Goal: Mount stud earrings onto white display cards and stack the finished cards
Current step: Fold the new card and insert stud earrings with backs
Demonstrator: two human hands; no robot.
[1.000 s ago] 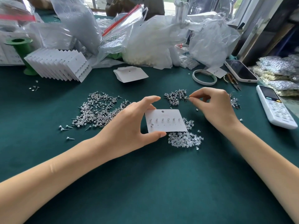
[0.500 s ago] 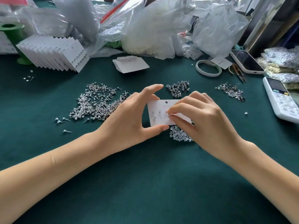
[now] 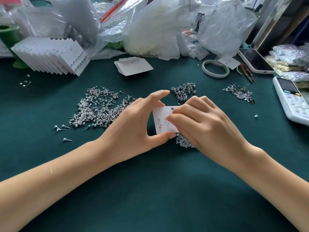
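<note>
My left hand (image 3: 133, 124) holds a white display card (image 3: 161, 120) by its left edge, thumb below and forefinger above, just over the green table. A few studs sit in the card's left holes. My right hand (image 3: 202, 124) covers the card's right half, its fingertips pinching a stud earring (image 3: 168, 123) against the card. A big pile of loose studs (image 3: 98, 108) lies to the left, a smaller pile (image 3: 184, 92) behind the card. Clear backs (image 3: 183, 141) lie under my right hand. Finished cards (image 3: 50, 56) stand stacked at the back left.
Blank cards (image 3: 133, 66) lie behind the hands. Plastic bags (image 3: 155, 27) crowd the back edge. A tape roll (image 3: 214, 68), snips (image 3: 247, 73), a phone (image 3: 255, 61), another stud pile (image 3: 240, 92) and a white remote (image 3: 292, 99) sit at the right.
My right hand picked a stud from the back pile and brought it down onto the card, where it now presses. The left hand kept hold of the card.
</note>
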